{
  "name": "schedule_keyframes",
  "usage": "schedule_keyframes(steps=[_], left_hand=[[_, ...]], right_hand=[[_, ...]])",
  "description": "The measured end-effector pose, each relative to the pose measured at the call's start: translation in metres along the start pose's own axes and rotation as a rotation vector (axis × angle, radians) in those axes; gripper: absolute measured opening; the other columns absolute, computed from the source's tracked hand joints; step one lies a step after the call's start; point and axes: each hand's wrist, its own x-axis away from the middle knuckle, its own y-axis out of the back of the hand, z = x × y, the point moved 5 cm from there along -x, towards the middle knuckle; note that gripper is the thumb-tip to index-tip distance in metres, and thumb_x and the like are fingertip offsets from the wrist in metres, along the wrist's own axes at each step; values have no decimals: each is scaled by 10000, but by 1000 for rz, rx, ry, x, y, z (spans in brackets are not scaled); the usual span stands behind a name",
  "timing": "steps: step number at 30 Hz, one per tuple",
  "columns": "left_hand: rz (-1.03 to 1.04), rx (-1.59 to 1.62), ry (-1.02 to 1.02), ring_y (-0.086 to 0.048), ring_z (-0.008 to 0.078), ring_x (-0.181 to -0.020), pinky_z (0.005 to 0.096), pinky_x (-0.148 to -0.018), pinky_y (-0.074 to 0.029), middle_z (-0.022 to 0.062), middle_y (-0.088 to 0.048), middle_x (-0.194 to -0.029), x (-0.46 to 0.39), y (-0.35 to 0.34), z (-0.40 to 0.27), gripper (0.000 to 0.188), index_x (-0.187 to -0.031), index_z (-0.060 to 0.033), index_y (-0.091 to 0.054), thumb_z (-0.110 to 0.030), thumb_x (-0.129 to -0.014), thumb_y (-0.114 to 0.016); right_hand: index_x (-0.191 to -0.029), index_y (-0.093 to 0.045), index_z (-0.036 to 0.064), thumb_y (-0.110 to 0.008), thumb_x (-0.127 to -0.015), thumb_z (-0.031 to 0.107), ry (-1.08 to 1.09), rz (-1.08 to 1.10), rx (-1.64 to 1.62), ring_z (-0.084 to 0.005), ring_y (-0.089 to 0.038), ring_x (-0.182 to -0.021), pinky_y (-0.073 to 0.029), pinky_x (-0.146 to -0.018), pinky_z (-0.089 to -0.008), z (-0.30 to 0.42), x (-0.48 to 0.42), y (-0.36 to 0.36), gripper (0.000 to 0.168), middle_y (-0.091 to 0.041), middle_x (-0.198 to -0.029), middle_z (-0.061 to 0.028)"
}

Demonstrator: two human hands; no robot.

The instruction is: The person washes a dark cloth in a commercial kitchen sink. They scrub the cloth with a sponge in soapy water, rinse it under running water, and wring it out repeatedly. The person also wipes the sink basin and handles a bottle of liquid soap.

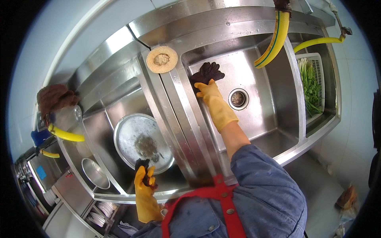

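I wear yellow rubber gloves on both hands. My right hand (207,92) reaches into the right sink basin (253,119), its fingers against the near end of a dark fabric glove (207,72). Whether they pinch it is hidden. That glove lies by the basin's left wall, its fingers spread, up and left of the drain (238,99). My left hand (145,181) is closed around a crumpled dark cloth or glove (142,163), at the near rim of a round metal tray (126,139). The tray sits in the left basin, with a dark, murky patch on it.
A round woven pad (162,59) rests on the ledge between the basins. A yellow hose (275,38) hangs over the right basin; another (67,135) is at far left. Leafy greens (309,84) fill a white basket (320,64). A metal bowl (95,173) stands far left.
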Motion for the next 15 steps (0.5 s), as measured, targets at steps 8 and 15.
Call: schedule_keyframes(steps=[8, 15], left_hand=[[61, 59, -108, -522, 82, -542, 254, -457, -369, 112, -785, -1269, 15, -23, 15, 512, -1574, -268, -609, -434, -1091, -631], [336, 284, -292, -727, 153, -876, 271, -599, -522, 180, -762, -1322, 42, -73, 11, 554, -1622, -164, -555, -353, -1111, -659]], right_hand=[[-1302, -617, 21, -751, -1017, 47, 42, 698, -506, -193, -669, -614, -463, -488, -294, -14, 86, 90, 317, -732, -956, -137], [-1415, -608, -38, -674, -1008, 63, 157, 862, -534, -203, -742, -844, -472, -590, -247, -6, 181, 140, 424, -742, -1103, -190]])
